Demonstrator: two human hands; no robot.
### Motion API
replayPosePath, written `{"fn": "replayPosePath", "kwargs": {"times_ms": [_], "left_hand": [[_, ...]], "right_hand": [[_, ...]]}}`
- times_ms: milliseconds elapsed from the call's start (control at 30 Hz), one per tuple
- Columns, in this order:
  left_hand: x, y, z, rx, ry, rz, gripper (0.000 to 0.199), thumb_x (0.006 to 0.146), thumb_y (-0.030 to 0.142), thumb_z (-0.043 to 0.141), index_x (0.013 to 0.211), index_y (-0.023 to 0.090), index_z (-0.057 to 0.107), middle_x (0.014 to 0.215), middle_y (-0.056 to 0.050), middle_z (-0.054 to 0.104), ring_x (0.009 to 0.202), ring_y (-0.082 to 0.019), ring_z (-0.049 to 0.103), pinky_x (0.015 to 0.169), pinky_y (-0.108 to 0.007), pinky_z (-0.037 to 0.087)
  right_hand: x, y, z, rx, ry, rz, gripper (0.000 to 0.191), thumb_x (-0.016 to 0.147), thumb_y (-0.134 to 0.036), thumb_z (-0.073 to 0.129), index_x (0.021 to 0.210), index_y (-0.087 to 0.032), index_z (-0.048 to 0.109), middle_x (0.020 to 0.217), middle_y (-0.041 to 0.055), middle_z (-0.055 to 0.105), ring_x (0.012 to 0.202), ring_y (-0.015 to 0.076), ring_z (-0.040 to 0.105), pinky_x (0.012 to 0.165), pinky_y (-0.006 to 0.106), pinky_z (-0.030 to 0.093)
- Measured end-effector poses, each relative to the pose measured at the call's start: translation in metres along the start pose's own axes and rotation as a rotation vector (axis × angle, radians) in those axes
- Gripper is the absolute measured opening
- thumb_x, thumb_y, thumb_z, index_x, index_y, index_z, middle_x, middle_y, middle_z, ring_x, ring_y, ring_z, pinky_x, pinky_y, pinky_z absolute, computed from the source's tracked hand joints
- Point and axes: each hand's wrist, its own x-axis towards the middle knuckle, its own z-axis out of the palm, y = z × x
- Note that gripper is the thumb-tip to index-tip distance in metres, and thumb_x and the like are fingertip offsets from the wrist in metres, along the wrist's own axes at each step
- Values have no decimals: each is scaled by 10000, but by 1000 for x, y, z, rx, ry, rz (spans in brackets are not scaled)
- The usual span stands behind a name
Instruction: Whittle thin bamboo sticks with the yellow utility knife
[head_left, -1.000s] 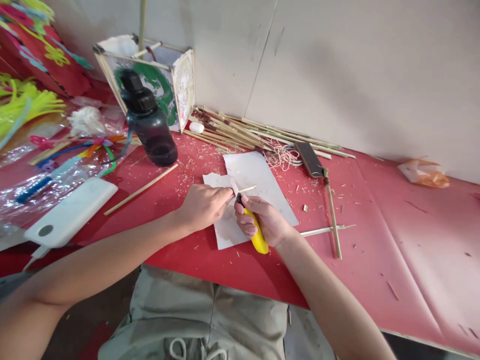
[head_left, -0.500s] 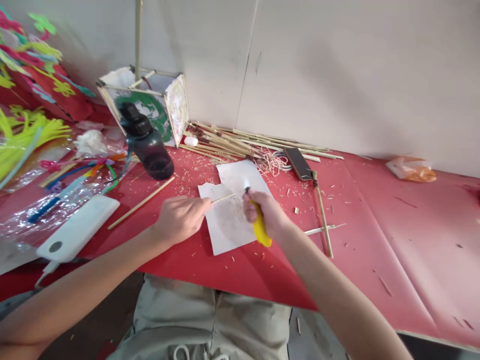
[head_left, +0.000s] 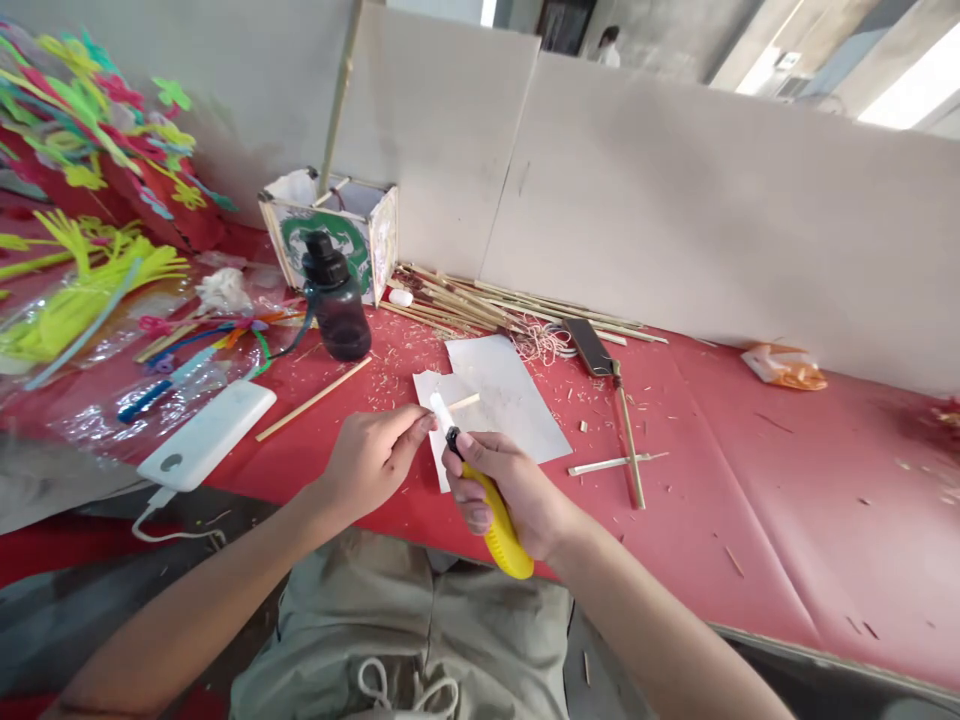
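My right hand (head_left: 499, 480) is wrapped round a yellow utility knife (head_left: 501, 535), its bright blade pointing up and left. The fingers of my left hand (head_left: 375, 455) pinch a thin bamboo stick (head_left: 466, 401), whose pale far end reaches out past the blade. The blade lies across the stick close to my left fingertips; whether it touches the wood I cannot tell. Below both hands is a white paper sheet (head_left: 517, 400) with an uneven edge, lying on the red tabletop (head_left: 697, 520).
A dark bottle (head_left: 341, 310) stands before a paper lantern frame (head_left: 330, 235). Bamboo sticks (head_left: 465, 305), string (head_left: 544, 342) and a phone (head_left: 589, 347) lie along the partition. At left are a white power bank (head_left: 206, 435) and yellow pipe cleaners (head_left: 105, 290); wood shavings are scattered about.
The knife has come back left and toward me, from beyond the stick's tip to beside my left fingers. The camera view has tilted up, showing more beyond the partition.
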Motion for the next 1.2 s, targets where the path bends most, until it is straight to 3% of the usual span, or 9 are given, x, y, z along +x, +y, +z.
{"fn": "replayPosePath", "kwargs": {"times_ms": [200,400,467,567,600,667,800,933,1200], "left_hand": [[-9,15,-6,144,73,185,240,994,194,461,766,198,534,535,30,550,455,-112,488,516,-293,278],[-14,23,20,269,101,278,167,963,126,495,825,191,561,540,33,560,481,-131,529,526,-310,313],[-16,23,28,242,101,270,125,965,127,502,889,184,584,576,26,606,496,-129,547,527,-301,323],[-21,19,36,159,119,211,114,968,138,501,932,182,600,618,9,647,516,-130,560,548,-285,346],[-23,16,38,146,101,173,122,973,153,498,922,185,604,616,7,645,517,-132,559,550,-283,345],[-25,11,46,131,8,79,163,993,201,479,891,194,606,609,8,637,512,-133,556,533,-279,322],[-24,3,60,-42,-147,-141,265,1028,317,427,860,198,594,594,19,594,505,-125,530,515,-252,297],[-23,7,58,-227,-223,-251,278,1046,350,371,906,203,560,634,27,570,540,-125,531,539,-235,325],[-34,23,48,-186,-409,-256,184,1056,260,302,1100,230,478,820,12,666,616,-139,609,549,-245,324]], "right_hand": [[-9,6,-4,-23,-42,19,355,928,-504,599,777,-189,535,557,-66,383,404,63,354,408,188,303],[-9,20,-32,-79,-1,24,382,903,-531,624,755,-189,541,523,-72,359,406,70,305,388,197,278],[-8,16,-52,-89,140,-73,365,891,-508,636,740,-190,541,521,-64,377,410,74,312,391,200,290],[-11,1,-80,-11,480,-293,341,839,-454,692,707,-197,511,524,-68,358,415,70,310,392,189,276],[-13,-3,-86,25,500,-292,337,822,-431,720,708,-195,509,535,-71,349,426,67,310,401,184,278],[-17,-7,-86,48,438,-252,328,846,-434,711,728,-187,528,548,-64,367,431,65,323,408,184,280],[-17,8,-57,117,208,-111,312,895,-433,660,747,-182,550,542,-56,391,405,64,356,402,187,289],[-10,31,-40,257,52,80,320,939,-453,597,771,-184,556,539,-68,375,390,55,338,391,180,301],[-15,51,-50,105,86,54,392,986,-503,505,785,-169,553,538,-46,455,385,67,437,402,185,350]]}}
